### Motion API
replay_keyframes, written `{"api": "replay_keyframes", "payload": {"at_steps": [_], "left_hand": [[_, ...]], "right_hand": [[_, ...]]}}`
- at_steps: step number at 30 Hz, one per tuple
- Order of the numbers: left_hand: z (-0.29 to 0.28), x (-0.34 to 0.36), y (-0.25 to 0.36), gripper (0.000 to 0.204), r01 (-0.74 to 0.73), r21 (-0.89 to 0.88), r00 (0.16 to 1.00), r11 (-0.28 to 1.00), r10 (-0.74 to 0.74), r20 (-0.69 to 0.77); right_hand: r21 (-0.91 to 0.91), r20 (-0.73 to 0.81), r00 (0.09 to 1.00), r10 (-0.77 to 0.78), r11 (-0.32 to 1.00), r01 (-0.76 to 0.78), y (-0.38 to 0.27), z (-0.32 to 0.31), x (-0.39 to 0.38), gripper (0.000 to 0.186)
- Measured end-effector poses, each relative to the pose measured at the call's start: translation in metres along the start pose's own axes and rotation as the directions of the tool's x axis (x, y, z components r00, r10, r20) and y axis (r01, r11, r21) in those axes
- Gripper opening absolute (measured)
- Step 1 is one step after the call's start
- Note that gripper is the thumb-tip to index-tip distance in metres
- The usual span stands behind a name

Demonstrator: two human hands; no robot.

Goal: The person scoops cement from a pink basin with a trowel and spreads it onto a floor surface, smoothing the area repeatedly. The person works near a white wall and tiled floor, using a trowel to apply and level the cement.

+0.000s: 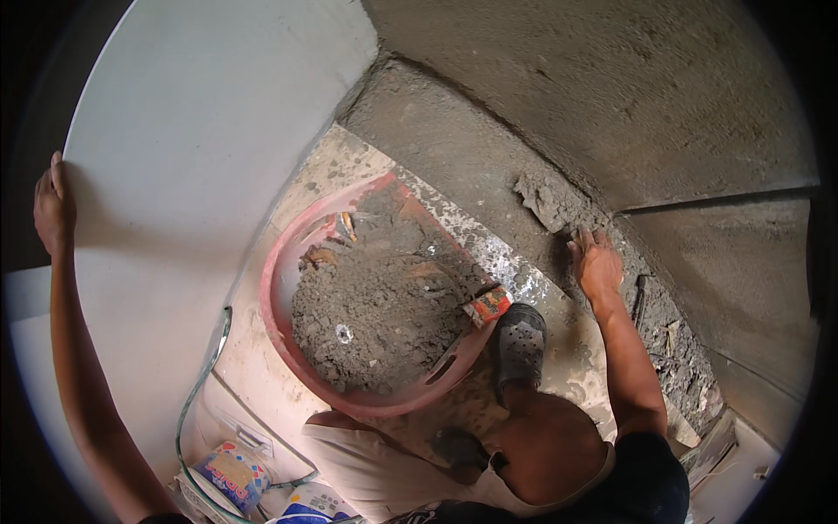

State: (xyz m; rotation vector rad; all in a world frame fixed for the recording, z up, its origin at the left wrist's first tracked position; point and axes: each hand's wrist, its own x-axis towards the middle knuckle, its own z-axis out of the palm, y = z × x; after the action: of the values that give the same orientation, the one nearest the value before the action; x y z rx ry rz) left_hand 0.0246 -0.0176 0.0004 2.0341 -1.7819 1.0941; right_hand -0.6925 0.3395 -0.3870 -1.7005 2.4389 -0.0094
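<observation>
At far left, my left hand [54,208] holds the upright edge of a smooth white wall [201,113], its fingers partly hidden round the edge. My right hand [599,267] is low at the foot of the rough grey wall, its fingers curled beside a lump of wet mortar [552,201]. Whether it grips the lump or something under it is hidden. Between my arms stands a round pinkish-red tub [278,323] holding grey, crumbly mortar [384,306]. A crumpled red and white packet [489,305] rests on its right rim.
A rough cement wall [611,96] rises at the right, with mortar rubble [681,358] along its foot. My shoe [522,336] is beside the tub. A green hose [190,397] runs down the left, near a printed bag [234,476] at the lower left.
</observation>
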Motion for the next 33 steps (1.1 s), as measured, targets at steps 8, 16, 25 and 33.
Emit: {"api": "replay_keyframes", "payload": {"at_steps": [8, 16, 25, 33], "left_hand": [[-0.009, -0.008, 0.017, 0.074, 0.096, -0.05, 0.993, 0.994, -0.091, 0.081], [-0.016, -0.005, 0.008, 0.072, -0.005, -0.004, 0.999, 1.0, 0.005, 0.032], [-0.005, -0.009, 0.021, 0.072, 0.02, -0.061, 1.0, 0.998, -0.02, 0.001], [-0.008, -0.001, -0.005, 0.072, -0.009, -0.007, 0.999, 1.0, 0.009, 0.031]], "right_hand": [[0.238, -0.236, 0.679, -0.695, 0.636, 0.734, -0.142, -0.059, -0.041, 0.036], [0.826, 0.31, 0.915, -0.26, 0.55, -0.124, -0.162, 0.005, 0.131, 0.041], [0.71, 0.259, 0.962, -0.085, 0.692, -0.13, -0.151, 0.127, 0.191, 0.036], [0.726, 0.531, 0.847, 0.031, 0.499, -0.474, -0.071, 0.05, 0.108, 0.042]]}}
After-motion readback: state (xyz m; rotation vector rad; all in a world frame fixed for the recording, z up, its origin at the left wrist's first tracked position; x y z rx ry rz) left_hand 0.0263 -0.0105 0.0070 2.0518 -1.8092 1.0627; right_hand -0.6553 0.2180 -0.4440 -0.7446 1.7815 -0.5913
